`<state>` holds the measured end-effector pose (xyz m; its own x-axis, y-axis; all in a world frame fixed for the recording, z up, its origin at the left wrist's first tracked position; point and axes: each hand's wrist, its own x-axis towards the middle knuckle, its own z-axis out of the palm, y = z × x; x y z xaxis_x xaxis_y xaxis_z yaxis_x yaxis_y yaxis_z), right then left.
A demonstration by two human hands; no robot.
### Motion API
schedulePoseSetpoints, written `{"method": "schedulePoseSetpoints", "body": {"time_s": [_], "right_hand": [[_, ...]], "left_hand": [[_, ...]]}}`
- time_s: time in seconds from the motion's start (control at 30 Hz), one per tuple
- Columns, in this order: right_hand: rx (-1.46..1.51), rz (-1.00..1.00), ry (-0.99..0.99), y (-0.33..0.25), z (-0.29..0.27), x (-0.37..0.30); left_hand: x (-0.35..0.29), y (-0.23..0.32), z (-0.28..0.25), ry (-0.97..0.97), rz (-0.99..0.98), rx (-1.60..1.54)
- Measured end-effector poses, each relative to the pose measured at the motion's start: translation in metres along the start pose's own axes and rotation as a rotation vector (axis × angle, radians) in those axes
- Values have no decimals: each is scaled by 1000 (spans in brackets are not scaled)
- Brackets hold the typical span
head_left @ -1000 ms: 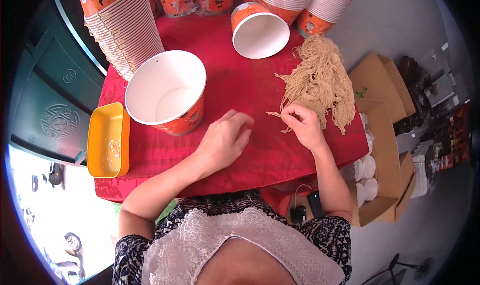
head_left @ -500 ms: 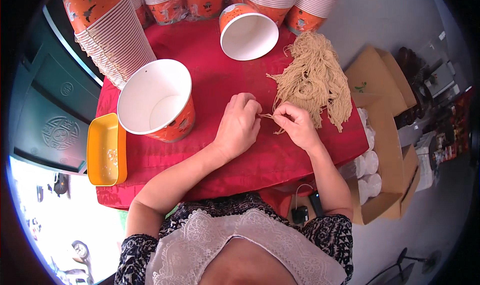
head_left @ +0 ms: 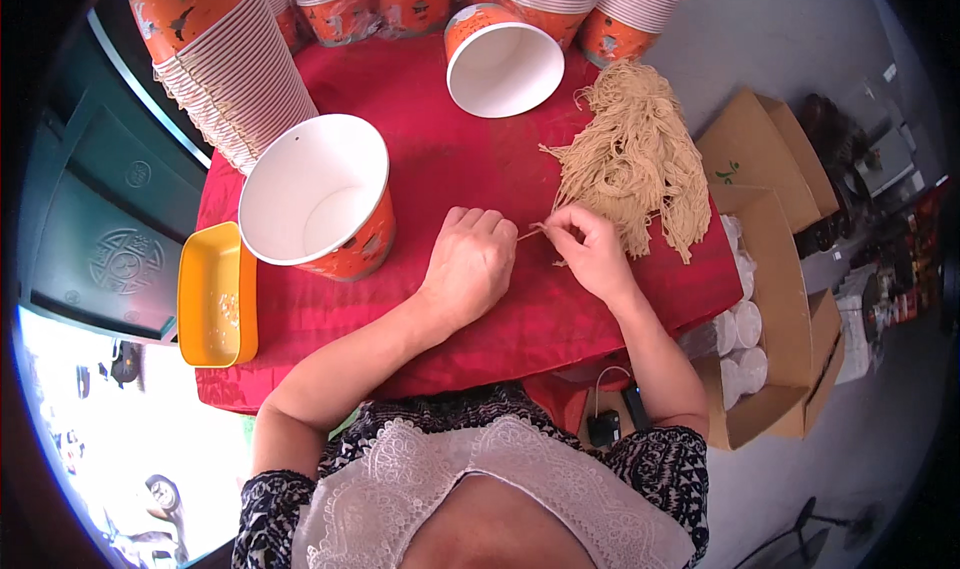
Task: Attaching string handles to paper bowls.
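Note:
Between my two hands a thin tan cord (head_left: 530,233) is stretched over the red cloth. My left hand (head_left: 470,261) is closed, its knuckles upward, with one end of the cord coming out beside its fingers. Thumb and forefinger of my right hand (head_left: 590,249) pinch the cord's other end. Just beyond the right hand lies a heap of tan cords (head_left: 640,159), loose and tangled. To the left of my hands a white-lined orange paper bucket (head_left: 365,244) stands with its mouth tilted toward me. A second bucket (head_left: 505,69) lies on its side at the back.
A tall stack of orange buckets (head_left: 240,79) with cords along its rims leans at the back left. More wrapped bucket stacks line the far edge. A yellow box (head_left: 245,309) holding small white bits sits at the left edge. Right of the table, a cardboard box (head_left: 770,289) holds white round items.
My left hand has turned so its fingers fold under and the knuckles face up. The right hand keeps its pinch on the cord. The whole view has shifted slightly.

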<state>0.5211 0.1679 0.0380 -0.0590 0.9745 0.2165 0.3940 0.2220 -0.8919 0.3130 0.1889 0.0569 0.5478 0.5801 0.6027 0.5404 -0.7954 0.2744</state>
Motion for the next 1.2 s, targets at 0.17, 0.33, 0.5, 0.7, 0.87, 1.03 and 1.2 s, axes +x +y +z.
{"method": "schedulePoseSetpoints", "body": {"time_s": [0.17,0.33,0.5,0.7,0.87,1.03,1.2], "right_hand": [[-431,-511,215,-34,13,-12],[-420,-582,20,-54,33,-19],[-451,-502,126,-40,17,-9],[-498,-416,-59,-29,12,-5],[-608,-390,-126,-21,15,-1],[-424,-413,-62,-17,11,-10],[-246,-387,81,-13,6,-20]], "left_hand": [[-20,11,-29,-195,-217,-61],[-33,10,-39,-174,-271,-159],[-41,5,-47,-198,-353,-182],[-49,-4,-53,-245,-404,-204],[-48,-5,-54,-242,-387,-196],[-44,-9,-50,-243,-389,-220],[-27,-12,-29,-181,-334,-314]]}}
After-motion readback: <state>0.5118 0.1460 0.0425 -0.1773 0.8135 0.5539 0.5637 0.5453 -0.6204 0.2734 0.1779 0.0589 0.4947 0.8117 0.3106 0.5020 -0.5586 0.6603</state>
